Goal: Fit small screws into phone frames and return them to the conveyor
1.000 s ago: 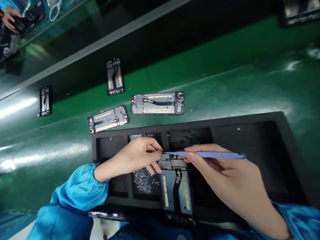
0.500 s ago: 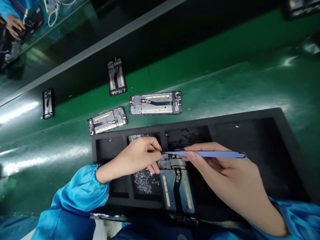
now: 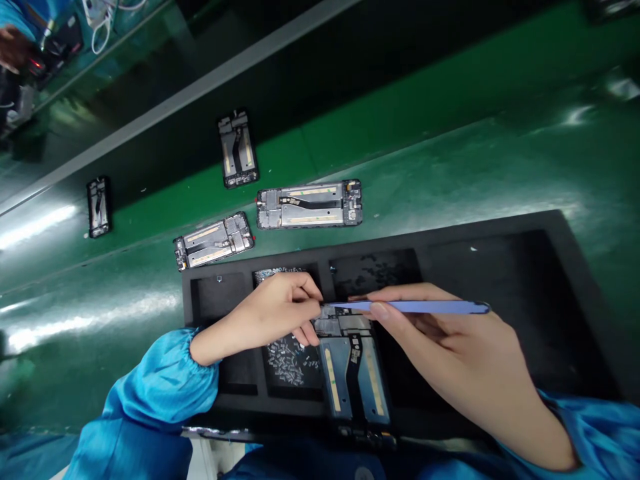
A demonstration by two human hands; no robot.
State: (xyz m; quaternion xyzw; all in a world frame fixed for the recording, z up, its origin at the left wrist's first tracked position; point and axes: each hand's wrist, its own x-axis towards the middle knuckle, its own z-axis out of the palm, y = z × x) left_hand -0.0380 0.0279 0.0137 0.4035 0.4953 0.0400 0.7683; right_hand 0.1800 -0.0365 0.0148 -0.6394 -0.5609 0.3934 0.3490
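Observation:
An opened phone frame [image 3: 353, 373] lies on a black foam tray [image 3: 500, 267] in front of me. My left hand [image 3: 273, 313] is pinched at the frame's upper left corner, fingers closed on something too small to make out. My right hand [image 3: 450, 360] holds a thin blue pry stick [image 3: 415, 307] like a pen. The stick lies nearly level, and its tip meets my left fingertips at the frame's top edge. Small silvery parts [image 3: 290, 360] fill the tray pocket just left of the frame.
Several more opened phone frames lie on the green belt beyond the tray, the nearest two being a long frame [image 3: 309, 204] and a tilted frame [image 3: 214, 240]. A grey rail [image 3: 200, 93] runs diagonally behind them. Another person's hand [image 3: 13, 50] works at the far top left.
Both hands stay almost still at the frame's top edge. The frames on the belt have drifted slightly in the view as my head shifted.

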